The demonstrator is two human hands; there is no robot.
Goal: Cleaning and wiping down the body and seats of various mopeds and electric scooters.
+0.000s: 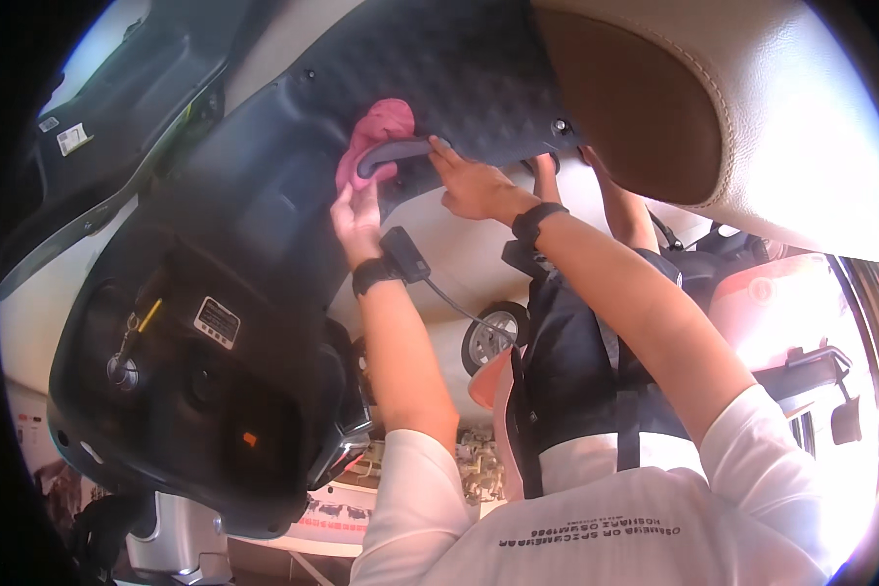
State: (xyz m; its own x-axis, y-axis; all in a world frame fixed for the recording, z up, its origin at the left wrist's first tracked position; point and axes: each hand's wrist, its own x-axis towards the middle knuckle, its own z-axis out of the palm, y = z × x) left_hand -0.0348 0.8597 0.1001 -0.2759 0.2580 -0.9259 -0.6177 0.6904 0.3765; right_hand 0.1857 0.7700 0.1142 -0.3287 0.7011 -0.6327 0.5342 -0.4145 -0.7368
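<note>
A pink cloth [369, 137] lies bunched against the dark textured floor panel [459, 68] of a scooter. My left hand [358, 213] reaches up from below, its fingers closed on the cloth's lower end. Across the cloth runs a curved dark grey flap [393, 152]; whether it is a lifted mat edge I cannot make out. At its right end are the fingertips of my right hand [481, 189], which appear to grip it, with the thumb hidden. Each wrist wears a black strap, and a small black box [405, 254] with a cable sits at the left one.
The scooter's black front panel [195, 293], with a key [146, 317] in its lock, fills the left. A brown and cream seat [645, 107] overhangs at upper right. Behind stand a wheel [493, 337] and a pink body panel [776, 303]. My legs are below the seat.
</note>
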